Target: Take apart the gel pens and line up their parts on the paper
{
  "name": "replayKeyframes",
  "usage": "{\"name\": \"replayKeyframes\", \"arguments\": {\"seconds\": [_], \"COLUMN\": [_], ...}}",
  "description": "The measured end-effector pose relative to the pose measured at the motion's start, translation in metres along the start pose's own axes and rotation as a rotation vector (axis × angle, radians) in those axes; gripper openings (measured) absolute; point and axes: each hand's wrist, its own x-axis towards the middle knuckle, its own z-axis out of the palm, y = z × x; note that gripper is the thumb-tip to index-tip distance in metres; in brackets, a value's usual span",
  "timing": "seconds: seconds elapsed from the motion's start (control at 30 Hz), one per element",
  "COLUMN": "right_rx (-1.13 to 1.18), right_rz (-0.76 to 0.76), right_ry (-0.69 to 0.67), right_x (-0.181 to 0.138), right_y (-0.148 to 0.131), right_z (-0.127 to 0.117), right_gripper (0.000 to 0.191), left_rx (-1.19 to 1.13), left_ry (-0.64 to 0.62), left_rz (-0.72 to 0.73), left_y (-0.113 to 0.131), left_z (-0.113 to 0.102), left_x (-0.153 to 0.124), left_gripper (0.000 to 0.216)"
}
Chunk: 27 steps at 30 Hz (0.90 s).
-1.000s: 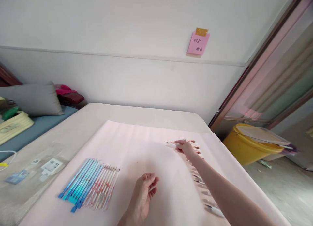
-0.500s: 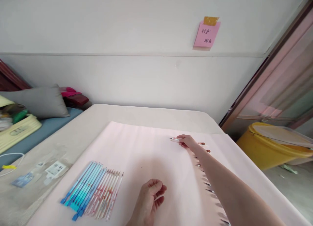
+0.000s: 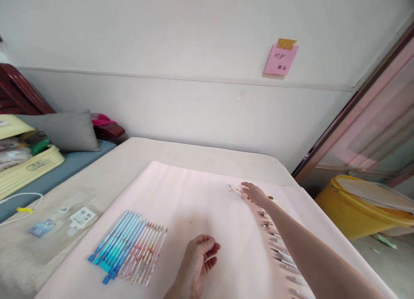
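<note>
My right hand (image 3: 255, 193) reaches to the far right of the pale pink sheet (image 3: 194, 195), its fingers closed on a thin white pen refill (image 3: 233, 190) at the top of a column of refills (image 3: 274, 247) that runs down beside my forearm. My left hand (image 3: 197, 262) rests near the front of the sheet, palm up with fingers curled, and a thin white piece shows between them. A neat row of blue and pink-patterned pen barrels (image 3: 129, 245) lies to the left of it.
A clear plastic bag with labels (image 3: 66, 219) lies on the beige table (image 3: 194, 150) at the left. Beyond are a grey pillow (image 3: 61, 130), a yellow case (image 3: 29, 167) and a white cable (image 3: 22, 206). A yellow bucket (image 3: 359, 208) stands at the right; a pink note (image 3: 280, 59) hangs on the wall.
The view has shifted a little left and up. My right hand stays at the top of the refill column and has tilted the refill it holds. My left hand has barely moved.
</note>
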Motion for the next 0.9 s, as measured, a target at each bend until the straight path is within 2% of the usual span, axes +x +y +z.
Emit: {"name": "replayKeyframes", "arguments": {"seconds": [0.17,0.33,0.43,0.7,0.8,0.9], "right_rx": [-0.263,-0.432,-0.518,-0.662,-0.698,-0.728], "right_rz": [-0.11,-0.188,-0.191,-0.17,-0.156,-0.117], "right_ry": [0.044,-0.021,-0.011,-0.018,-0.03,-0.026], "right_x": [-0.035,-0.093,-0.107,-0.082,-0.069,-0.052], "right_y": [-0.006,-0.002,-0.002,-0.021,-0.022,-0.018], "right_z": [-0.001,0.029,0.047,0.072,0.061,0.038], "right_gripper": [0.035,0.027,0.028,0.023,0.024,0.024], "left_rx": [-0.024,-0.044,-0.038,-0.033,-0.041,-0.052], "left_ry": [0.027,0.022,0.006,-0.003,0.002,0.008], "left_rz": [0.02,0.027,0.025,0.025,0.027,0.024], "left_y": [0.005,0.005,0.003,0.008,0.011,0.013], "left_z": [0.0,0.0,0.0,-0.003,-0.004,-0.003], "left_x": [0.0,-0.001,-0.003,-0.005,-0.004,-0.006], "left_gripper": [0.018,0.019,0.019,0.019,0.019,0.018]}}
